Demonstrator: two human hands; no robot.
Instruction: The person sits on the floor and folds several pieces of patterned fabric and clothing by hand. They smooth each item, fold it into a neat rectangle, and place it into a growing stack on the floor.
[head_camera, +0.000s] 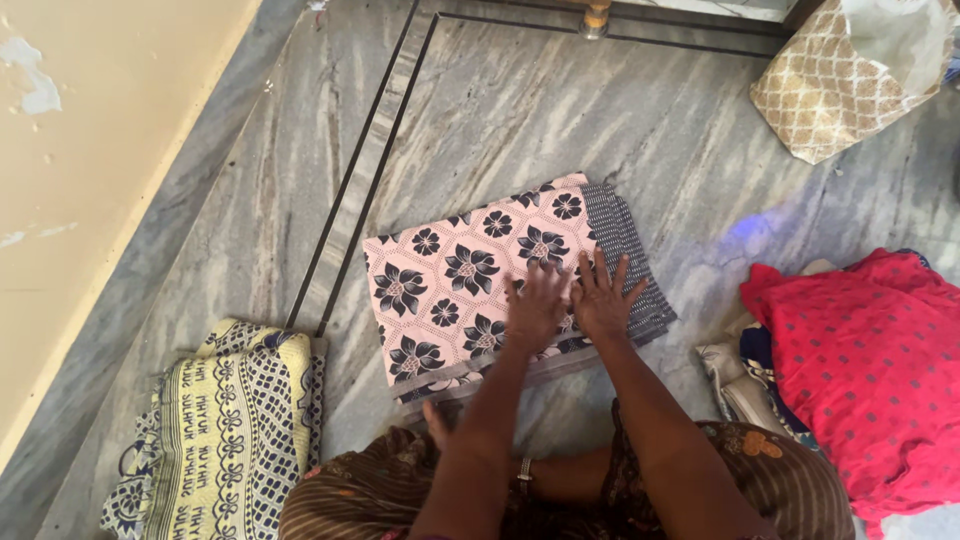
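A folded pink cloth (450, 285) with dark flower prints and a dark chequered border lies flat on the grey marble floor in front of me. My left hand (537, 303) presses palm down on its near right part, fingers spread. My right hand (603, 296) lies flat beside it, touching the cloth near the chequered edge. Neither hand grips anything. My knees in brown patterned fabric show at the bottom of the view.
A folded yellow and dark blue patterned cloth (225, 430) lies at the lower left. A heap of red dotted clothes (865, 355) sits at the right. A beige lattice-patterned bag (835, 85) stands at the top right. A cream wall (90, 150) runs along the left.
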